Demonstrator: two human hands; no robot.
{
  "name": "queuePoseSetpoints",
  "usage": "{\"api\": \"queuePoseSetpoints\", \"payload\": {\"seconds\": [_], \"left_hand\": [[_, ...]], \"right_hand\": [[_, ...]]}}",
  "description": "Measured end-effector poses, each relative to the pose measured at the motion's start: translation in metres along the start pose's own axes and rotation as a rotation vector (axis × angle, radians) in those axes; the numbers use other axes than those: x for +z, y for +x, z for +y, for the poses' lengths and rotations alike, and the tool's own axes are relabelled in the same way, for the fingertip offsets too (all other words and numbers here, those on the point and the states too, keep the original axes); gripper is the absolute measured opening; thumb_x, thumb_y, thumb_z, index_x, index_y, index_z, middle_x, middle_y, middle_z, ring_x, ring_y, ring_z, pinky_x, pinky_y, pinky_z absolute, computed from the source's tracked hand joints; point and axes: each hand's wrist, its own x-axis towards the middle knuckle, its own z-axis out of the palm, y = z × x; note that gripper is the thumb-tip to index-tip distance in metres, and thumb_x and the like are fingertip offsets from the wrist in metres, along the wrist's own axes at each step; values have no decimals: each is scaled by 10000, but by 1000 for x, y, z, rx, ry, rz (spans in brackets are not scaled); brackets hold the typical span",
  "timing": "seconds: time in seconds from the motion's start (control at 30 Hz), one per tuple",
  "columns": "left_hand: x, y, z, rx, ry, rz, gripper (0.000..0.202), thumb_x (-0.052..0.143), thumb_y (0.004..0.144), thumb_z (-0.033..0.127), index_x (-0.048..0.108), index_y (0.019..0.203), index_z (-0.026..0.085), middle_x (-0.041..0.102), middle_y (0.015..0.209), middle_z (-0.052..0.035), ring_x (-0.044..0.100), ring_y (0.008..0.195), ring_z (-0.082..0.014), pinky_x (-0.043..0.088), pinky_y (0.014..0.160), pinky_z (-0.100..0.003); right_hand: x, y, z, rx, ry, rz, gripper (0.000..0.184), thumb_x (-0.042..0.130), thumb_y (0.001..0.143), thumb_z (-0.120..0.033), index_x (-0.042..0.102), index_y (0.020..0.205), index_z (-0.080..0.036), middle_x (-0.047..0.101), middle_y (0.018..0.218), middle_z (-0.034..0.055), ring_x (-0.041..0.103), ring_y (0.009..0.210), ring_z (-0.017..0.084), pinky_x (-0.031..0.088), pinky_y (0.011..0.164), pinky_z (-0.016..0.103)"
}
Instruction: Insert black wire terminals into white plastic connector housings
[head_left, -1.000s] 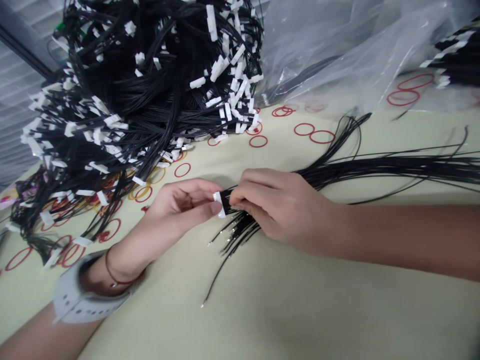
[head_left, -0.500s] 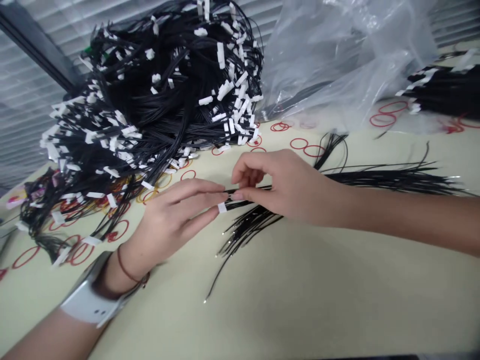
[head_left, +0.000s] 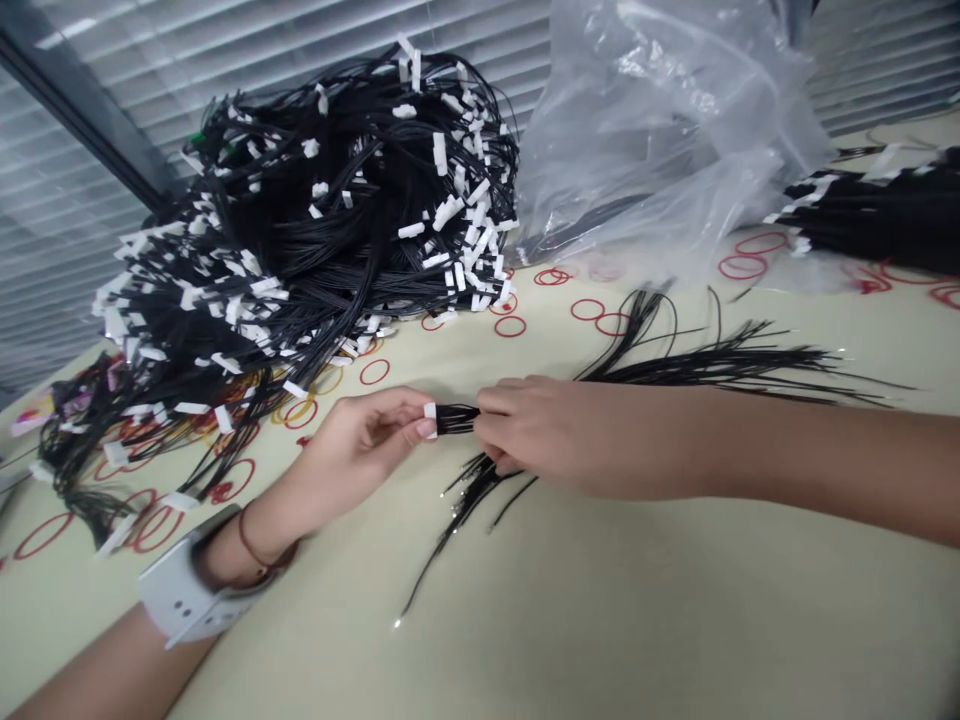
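Over pale mat [head_left: 600,610] | left hand [head_left: 352,450] pinching white connector [head_left: 430,421] | right hand [head_left: 562,435] pinching black wires [head_left: 456,420] | palms facing inward

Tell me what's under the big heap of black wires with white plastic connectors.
Along its front edge, the black wire heap rests on a cream tabletop with thin red rubber bands scattered on it. Further in, the wires cover the surface, so whatever lies beneath cannot be seen.

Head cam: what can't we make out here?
All in the head view:
- White connector: far side hidden by the left hand.
- Black wires: grip section hidden by the right hand.
- Plastic bag: contents blurred by the film.
- Wire bundle: cut off by the right edge.
- Wire heap: connector details too small.
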Motion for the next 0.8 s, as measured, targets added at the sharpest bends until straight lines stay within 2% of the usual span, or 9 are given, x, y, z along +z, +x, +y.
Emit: {"api": "queuePoseSetpoints", "payload": {"seconds": [0.1, 0.2, 0.33, 0.4, 0.5, 0.6, 0.8], "left_hand": [[-1, 1, 3, -82, -94, -28, 89, 543, 809, 196, 599, 870, 165, 656, 711, 11, 586, 685, -86, 441, 605, -148], [-2, 2, 7, -176, -155, -27, 70, 549, 806, 214, 587, 826, 159, 635, 681, 22, 549, 620, -69, 406, 551, -136], [-3, 3, 10, -262, -196, -17, 103, 567, 789, 253, 587, 785, 152, 611, 649, 27, 507, 556, -63, 367, 487, -140], [-4, 3, 10, -267, -195, -12, 109, 583, 775, 260, 597, 775, 152, 609, 638, 27, 511, 558, -67, 368, 486, -143], [-5, 3, 9, -276, -177, -27, 80, 597, 760, 233, 606, 766, 154, 618, 629, 27, 533, 575, -71, 385, 506, -143], [-6, 3, 9, -262, -169, -44, 55, 586, 767, 208, 607, 768, 157, 632, 634, 19, 563, 594, -82, 416, 532, -155], [-8, 1, 9, -190, -124, -79, 68, 557, 790, 212, 606, 793, 165, 666, 662, -12, 610, 607, -122, 463, 523, -197]], "right_hand": [[-2, -2, -5, -6, -97, 0, 217, 388, 722, 11, 529, 835, -110, 497, 866, 95, 437, 737, 166, 358, 637, 293], [-2, -2, -7, -3, -163, 13, 229, 369, 741, 1, 517, 892, -89, 505, 889, 114, 436, 725, 174, 366, 650, 313], [5, 3, -6, 78, -68, 102, 243, 365, 731, 35, 511, 876, -94, 531, 827, 84, 444, 673, 147, 354, 608, 272], [9, 7, -5, 128, 10, 195, 218, 398, 744, 12, 521, 872, -114, 543, 804, 61, 471, 702, 144, 354, 626, 264], [14, 11, -6, 180, 128, 284, 129, 424, 817, -119, 546, 784, -143, 539, 751, 30, 487, 698, 125, 355, 652, 259], [17, 12, -9, 229, 196, 354, 187, 426, 849, -206, 546, 723, -140, 533, 728, 20, 477, 664, 104, 345, 619, 241], [27, 12, -14, 320, 306, 504, 186, 393, 854, -151, 574, 809, -141, 564, 778, 17, 494, 691, 98, 347, 640, 240]]}}
